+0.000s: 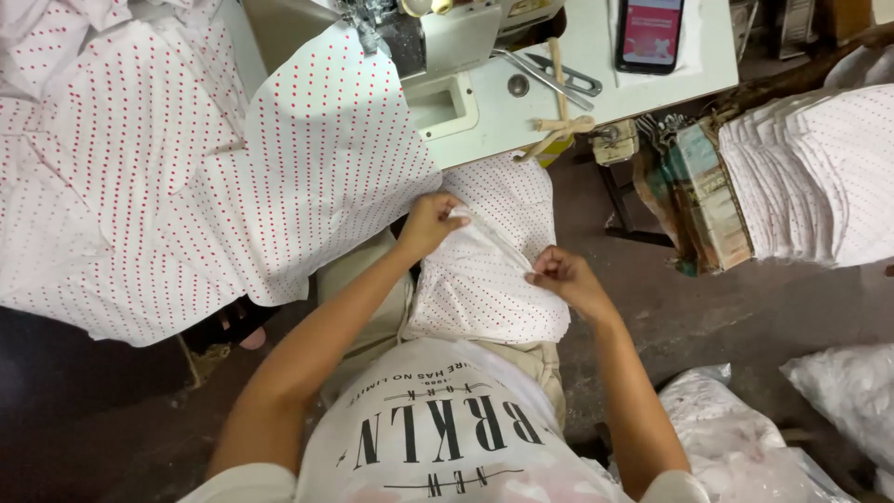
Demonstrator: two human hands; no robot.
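Sitting at a white tabletop (521, 116), dark floor (708, 317) below. Both arms bent inward: left hand (430, 224) and right hand (562, 277) fingers pinching dotted cloth (484, 279).

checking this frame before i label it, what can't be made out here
Head view only:
- Sewing machine: its upper part is cut off by the top edge.
- Needle area: hidden by the dotted cloth.
- Left hand fingertips: tucked into the cloth on the lap.
- Right hand: whatever it pinches is hidden by its fingers.
- Stack of cut pieces: cut off by the right edge.
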